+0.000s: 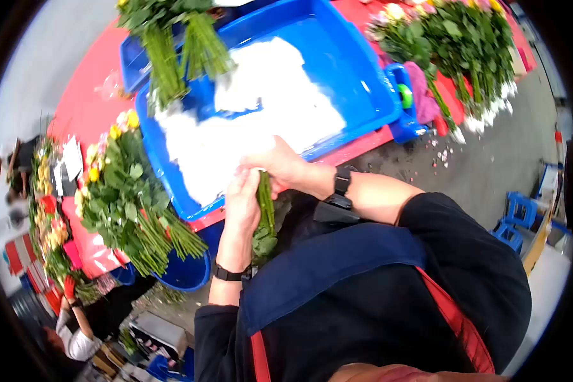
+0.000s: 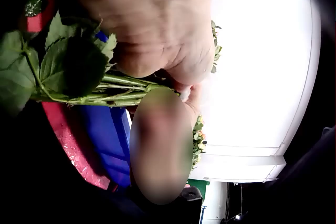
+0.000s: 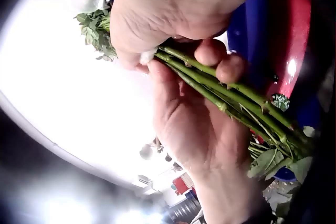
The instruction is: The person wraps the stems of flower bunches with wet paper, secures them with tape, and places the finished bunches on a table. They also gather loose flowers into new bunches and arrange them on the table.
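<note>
Several green stems (image 1: 265, 204) form a bundle, their leaves (image 1: 263, 245) hanging down toward the body. The left hand (image 1: 240, 200) grips the stems; in the right wrist view this left hand (image 3: 197, 124) lies under them, fingertips curled over the top. At the cut ends the right hand (image 1: 279, 164) pinches a small white wad (image 3: 148, 56), mostly covered by the fingers. Both hands meet there, over the near edge of a blue tray (image 1: 381, 83) with bright white material (image 1: 267, 95) inside. The flower heads of the held bundle are hidden.
Leafy bouquets (image 1: 124, 184) lie left of the tray on the red table (image 1: 83, 108); more bunches (image 1: 471, 57) with white-wrapped ends lie right. A pink cloth (image 1: 420, 89) hangs beside the tray. A blue bucket (image 1: 188, 274) stands below the left bouquets. Another person (image 1: 79, 344) is at lower left.
</note>
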Tool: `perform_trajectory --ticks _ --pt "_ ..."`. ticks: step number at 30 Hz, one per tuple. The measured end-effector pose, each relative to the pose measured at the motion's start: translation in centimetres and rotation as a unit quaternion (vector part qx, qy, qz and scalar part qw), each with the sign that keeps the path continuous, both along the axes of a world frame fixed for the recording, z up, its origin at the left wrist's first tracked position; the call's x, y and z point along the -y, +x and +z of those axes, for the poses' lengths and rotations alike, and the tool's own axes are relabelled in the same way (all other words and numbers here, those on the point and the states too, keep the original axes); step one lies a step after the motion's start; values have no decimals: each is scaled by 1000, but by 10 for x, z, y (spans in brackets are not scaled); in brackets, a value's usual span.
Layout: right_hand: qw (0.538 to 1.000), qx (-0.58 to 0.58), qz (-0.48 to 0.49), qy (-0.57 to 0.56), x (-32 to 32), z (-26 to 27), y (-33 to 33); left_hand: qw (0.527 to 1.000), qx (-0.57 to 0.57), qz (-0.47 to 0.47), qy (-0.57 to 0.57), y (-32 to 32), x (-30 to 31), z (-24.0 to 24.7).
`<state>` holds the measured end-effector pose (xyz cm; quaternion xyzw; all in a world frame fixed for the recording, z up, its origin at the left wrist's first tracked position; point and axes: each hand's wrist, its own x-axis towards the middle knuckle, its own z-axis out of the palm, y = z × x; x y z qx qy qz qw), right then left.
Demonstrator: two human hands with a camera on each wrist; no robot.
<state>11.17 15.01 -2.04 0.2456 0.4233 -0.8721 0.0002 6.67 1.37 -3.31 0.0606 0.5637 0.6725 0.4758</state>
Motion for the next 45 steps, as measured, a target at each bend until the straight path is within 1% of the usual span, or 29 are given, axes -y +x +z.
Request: perform_trajectory --ticks 1,2,5,6,8,9,10,11,12,13,14,15,17,20,21,23,24,25,27,29,30,31,33,34,37,38,41,42,45 --pt "1000 0 4 -6 -5 -6 4 1000 -13 -10 -15 3 -5 0" --pt "998 -55 -5 -26 -12 -16 7 999 -18 -6 -30 6 -11 1" --pt "990 -98 52 92 -49 -9 37 995 -53 34 -80 16 -32 8" --pt "907 -45 75 411 -63 -21 48 993 -67 33 -93 15 -36 8" --pt "818 -133 32 559 -103 0 91 990 -80 34 -113 19 -48 17" --pt "773 -78 89 623 -123 4 118 992 -65 36 -99 24 -53 21" --pt "717 -18 122 686 -140 9 145 994 -64 18 -85 32 -60 28" --pt "715 -37 79 693 -162 10 173 995 -64 2 -70 40 -67 35" --pt "713 -5 48 699 -183 -1 200 996 -51 -26 -62 49 -74 35" --pt "716 47 -15 696 -201 -4 223 997 -37 -52 -54 59 -81 35" --pt "691 144 -30 708 -220 -10 243 993 -49 -72 -75 74 -94 40" --pt "681 222 -16 698 -234 -14 258 992 -31 -95 -80 88 -107 41" --pt "758 293 80 577 -256 -32 273 982 -39 -145 -112 112 -128 35" --pt "818 225 58 527 -262 -54 278 977 -26 -194 -90 140 -151 20" --pt "791 221 42 569 -261 -50 277 978 -20 -186 -90 146 -156 20" --pt "734 195 7 650 -254 -33 270 983 -48 -164 -70 148 -157 17" --pt "745 155 -22 649 -255 -30 262 987 -48 -137 -73 142 -153 19" --pt "770 125 -36 625 -253 -21 250 990 -50 -111 -74 135 -148 21" --pt "770 96 -4 631 -249 -3 215 994 -46 -55 -80 115 -134 22" --pt "787 33 51 614 -239 7 169 994 -47 -8 -95 94 -115 29" --pt "773 -2 75 630 -233 7 141 995 -50 25 -81 84 -105 25" --pt "758 -36 99 644 -227 4 111 994 -50 35 -86 73 -94 25" --pt "738 -43 151 656 -211 -2 49 993 -49 52 -96 52 -72 24" --pt "729 -40 153 666 -203 -12 17 989 -60 64 -122 44 -63 24" --pt "731 38 122 671 -177 -34 -53 986 -54 94 -125 26 -42 20" --pt "700 67 131 699 -168 -43 -69 986 -41 102 -128 22 -37 21" --pt "569 25 203 796 -146 -63 -78 984 -18 141 -104 14 -25 25" --pt "557 27 194 807 -148 -78 -82 986 -6 138 -97 10 -18 24" --pt "639 -38 121 758 -156 -67 -62 989 24 126 -75 -2 2 21"
